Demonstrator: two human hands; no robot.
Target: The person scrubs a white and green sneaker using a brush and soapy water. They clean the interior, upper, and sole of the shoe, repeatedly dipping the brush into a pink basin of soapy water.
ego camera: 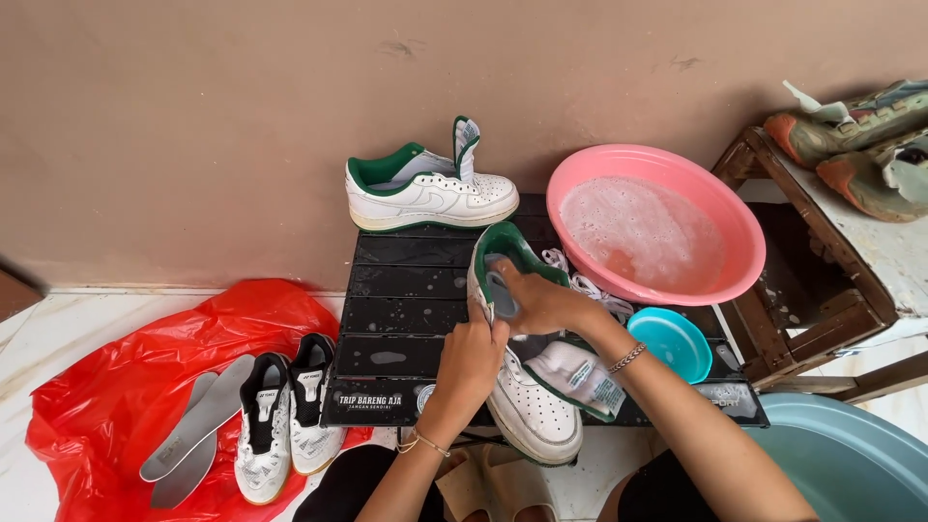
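A white sneaker with green lining (530,411) lies on a low black slatted table (406,290), toe toward me, its tongue folded out. My left hand (472,360) grips the side of its collar. My right hand (546,302) reaches into the shoe's opening, fingers on a grey insole inside it. A matching white and green sneaker (425,191) stands at the table's far edge, against the wall. White laces (585,282) lie beside the held shoe.
A pink basin (730,227) of soapy water sits on the table's right, a small teal bowl (675,341) before it. Left on the floor, a red plastic bag (116,387) bears white-black shoes (285,414) and grey insoles (193,425). A wooden stool (831,261) holds worn shoes (855,135). A blue-grey tub (851,464) stands at the lower right.
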